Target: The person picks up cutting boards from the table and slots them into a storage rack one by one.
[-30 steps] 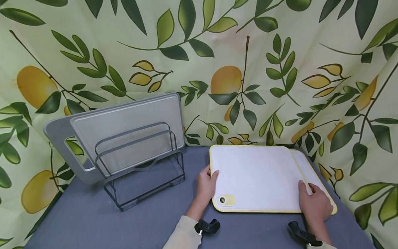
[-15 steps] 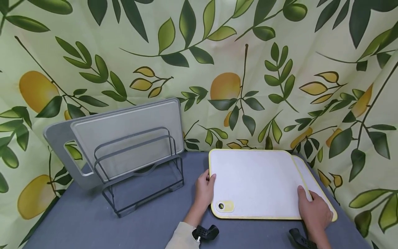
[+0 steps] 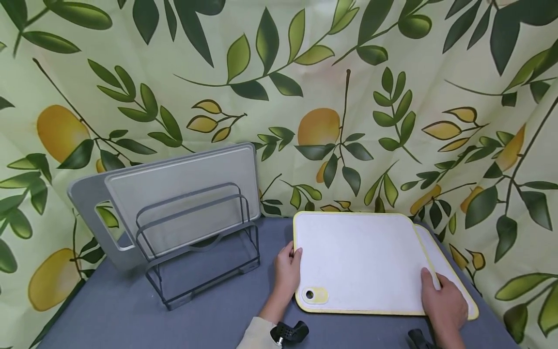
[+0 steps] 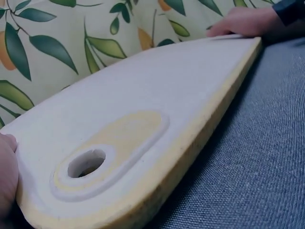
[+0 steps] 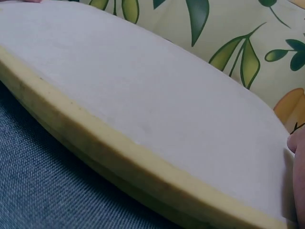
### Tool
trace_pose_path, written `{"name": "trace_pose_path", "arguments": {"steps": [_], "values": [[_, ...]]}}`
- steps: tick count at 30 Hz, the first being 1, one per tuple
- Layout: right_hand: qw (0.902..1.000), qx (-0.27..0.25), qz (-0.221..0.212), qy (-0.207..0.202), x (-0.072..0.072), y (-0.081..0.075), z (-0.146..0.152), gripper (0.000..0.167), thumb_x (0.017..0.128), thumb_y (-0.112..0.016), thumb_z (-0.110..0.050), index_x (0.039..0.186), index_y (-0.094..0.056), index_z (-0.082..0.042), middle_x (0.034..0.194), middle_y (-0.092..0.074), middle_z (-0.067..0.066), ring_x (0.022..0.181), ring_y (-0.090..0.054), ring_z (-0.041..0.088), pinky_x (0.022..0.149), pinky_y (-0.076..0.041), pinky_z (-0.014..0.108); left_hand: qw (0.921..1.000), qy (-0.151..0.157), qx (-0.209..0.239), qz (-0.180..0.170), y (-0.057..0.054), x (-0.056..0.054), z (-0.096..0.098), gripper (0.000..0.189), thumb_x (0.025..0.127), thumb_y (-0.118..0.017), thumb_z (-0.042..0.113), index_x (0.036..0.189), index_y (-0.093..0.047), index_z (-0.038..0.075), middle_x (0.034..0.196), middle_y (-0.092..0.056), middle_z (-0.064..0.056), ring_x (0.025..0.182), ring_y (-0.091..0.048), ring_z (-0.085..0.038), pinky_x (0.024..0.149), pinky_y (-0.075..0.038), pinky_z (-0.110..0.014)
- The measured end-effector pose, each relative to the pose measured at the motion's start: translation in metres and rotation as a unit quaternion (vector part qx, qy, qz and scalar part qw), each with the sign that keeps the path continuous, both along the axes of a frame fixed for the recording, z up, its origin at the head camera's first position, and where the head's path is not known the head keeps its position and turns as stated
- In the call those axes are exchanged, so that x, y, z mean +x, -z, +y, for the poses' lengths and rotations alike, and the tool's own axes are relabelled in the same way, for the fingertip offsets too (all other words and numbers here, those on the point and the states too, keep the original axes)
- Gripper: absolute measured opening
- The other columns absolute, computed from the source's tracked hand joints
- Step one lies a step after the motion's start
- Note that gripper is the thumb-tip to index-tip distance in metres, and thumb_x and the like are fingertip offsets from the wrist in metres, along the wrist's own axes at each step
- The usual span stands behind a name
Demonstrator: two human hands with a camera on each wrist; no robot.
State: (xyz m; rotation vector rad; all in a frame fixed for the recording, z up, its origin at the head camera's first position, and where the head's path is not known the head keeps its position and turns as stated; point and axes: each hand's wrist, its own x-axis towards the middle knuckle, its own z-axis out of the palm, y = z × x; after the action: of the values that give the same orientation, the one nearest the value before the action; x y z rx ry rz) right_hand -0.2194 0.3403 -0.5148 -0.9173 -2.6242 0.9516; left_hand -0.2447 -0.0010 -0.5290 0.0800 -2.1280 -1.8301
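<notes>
A white cutting board [image 3: 357, 261] with a yellow edge lies on the right side of the table. A second white board [image 3: 451, 271] shows from beneath it at the right. My left hand [image 3: 286, 271] grips the upper board's left edge, thumb on its top face. At the opposite edge my right hand [image 3: 443, 303] pinches the same board, with its thumb on top and its fingers over the lower board. In the left wrist view, a hole in a yellow oval patch [image 4: 128, 126] shows near the board's corner. The undersides of both hands' grips are hidden.
Left of the boards stands a dark wire rack [image 3: 205, 286] with a light grey board [image 3: 183, 208] and a larger grey board [image 3: 87, 198] leaning in it. A leaf-and-fruit patterned curtain [image 3: 270, 106] hangs right behind the blue-grey table [image 3: 209, 329].
The head view tilts up slightly, so everything sits lower in it. Both hands keep their hold on the cutting board, which stays in place on the table.
</notes>
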Motion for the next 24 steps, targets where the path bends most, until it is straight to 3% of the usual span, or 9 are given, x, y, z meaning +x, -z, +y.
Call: {"name": "trace_pose_path", "arguments": {"steps": [6,10,19,24], "values": [[0.9996,-0.006,-0.028,0.002,0.0008,0.0031,-0.0019,0.083,0.098,-0.034,-0.066,0.145,-0.050,0.001,0.146,-0.047,0.030,0.124,-0.046,0.053,0.102,-0.035,0.062,1.0000,-0.002,-0.003,-0.004,0.0035,0.0037,-0.0031,0.014,0.100,-0.062,0.011,0.109,-0.070,0.005,0.072,-0.049,-0.001,0.059,-0.045,-0.003,0.054,-0.040,-0.020],[0.9991,-0.008,-0.042,-0.002,0.0022,0.0046,-0.0020,0.086,0.098,-0.033,-0.067,0.145,-0.049,0.003,0.146,-0.046,0.031,0.123,-0.046,0.054,0.102,-0.035,0.062,0.9999,-0.004,-0.003,-0.010,0.0050,0.0067,-0.0041,0.018,0.100,-0.062,0.011,0.114,-0.071,0.005,0.074,-0.051,-0.002,0.058,-0.045,-0.003,0.053,-0.041,-0.020],[0.9994,-0.006,-0.033,-0.007,-0.0010,0.0037,-0.0019,0.084,0.098,-0.035,-0.066,0.142,-0.052,0.004,0.143,-0.048,0.033,0.121,-0.048,0.055,0.099,-0.036,0.063,0.9998,-0.015,-0.005,-0.013,0.0024,0.0037,-0.0035,0.022,0.100,-0.063,0.012,0.119,-0.070,0.005,0.077,-0.054,-0.001,0.060,-0.047,-0.002,0.055,-0.042,-0.019],[0.9992,-0.008,-0.038,-0.001,-0.0014,0.0025,0.0015,0.083,0.098,-0.034,-0.065,0.142,-0.051,0.004,0.142,-0.048,0.033,0.121,-0.048,0.056,0.100,-0.036,0.063,0.9999,-0.006,0.003,-0.015,0.0005,0.0035,-0.0021,0.024,0.100,-0.062,0.013,0.121,-0.069,0.004,0.079,-0.055,-0.001,0.062,-0.048,-0.002,0.056,-0.043,-0.019]]}}
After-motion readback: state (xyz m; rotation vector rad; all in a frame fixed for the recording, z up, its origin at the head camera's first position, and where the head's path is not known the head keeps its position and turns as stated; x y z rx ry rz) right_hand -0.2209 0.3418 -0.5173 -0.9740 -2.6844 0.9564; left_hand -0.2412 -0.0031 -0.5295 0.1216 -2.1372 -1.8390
